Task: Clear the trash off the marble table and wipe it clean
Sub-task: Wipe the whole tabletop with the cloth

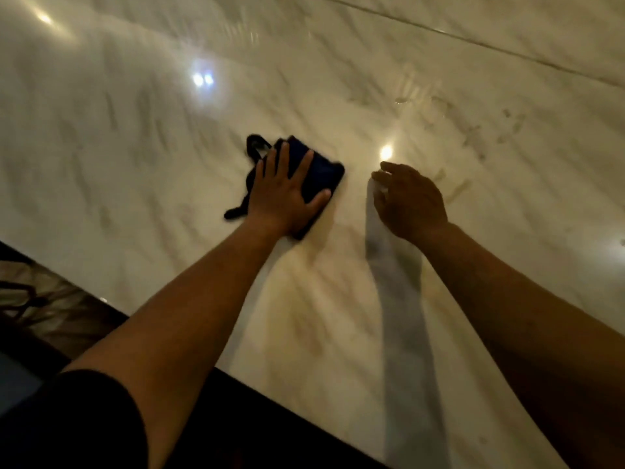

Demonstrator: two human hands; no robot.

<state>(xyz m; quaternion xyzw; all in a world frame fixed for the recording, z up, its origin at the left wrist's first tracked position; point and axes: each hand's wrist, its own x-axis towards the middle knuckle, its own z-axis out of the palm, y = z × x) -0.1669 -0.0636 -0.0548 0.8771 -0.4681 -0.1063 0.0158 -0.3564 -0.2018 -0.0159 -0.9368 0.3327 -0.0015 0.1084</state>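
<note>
The marble table (pixel 169 147) fills most of the head view, glossy and blurred by motion. Near its middle lies a dark blue cloth (pixel 321 170) with a black strap trailing off to the left. My left hand (pixel 287 194) presses flat on the cloth with fingers spread. To the right, my right hand (pixel 411 201) hovers over the marble, fingers curled around the top of a pale grey-white strip (pixel 375 211). The strip runs back toward the near edge and is too blurred to identify.
Brownish smudges (pixel 456 189) and darker marks (pixel 473 137) sit on the marble right of my right hand, with a small wet spot (pixel 400 100) farther back. A seam (pixel 473 42) crosses the upper right. The table's dark edge (pixel 101 309) runs diagonally at lower left.
</note>
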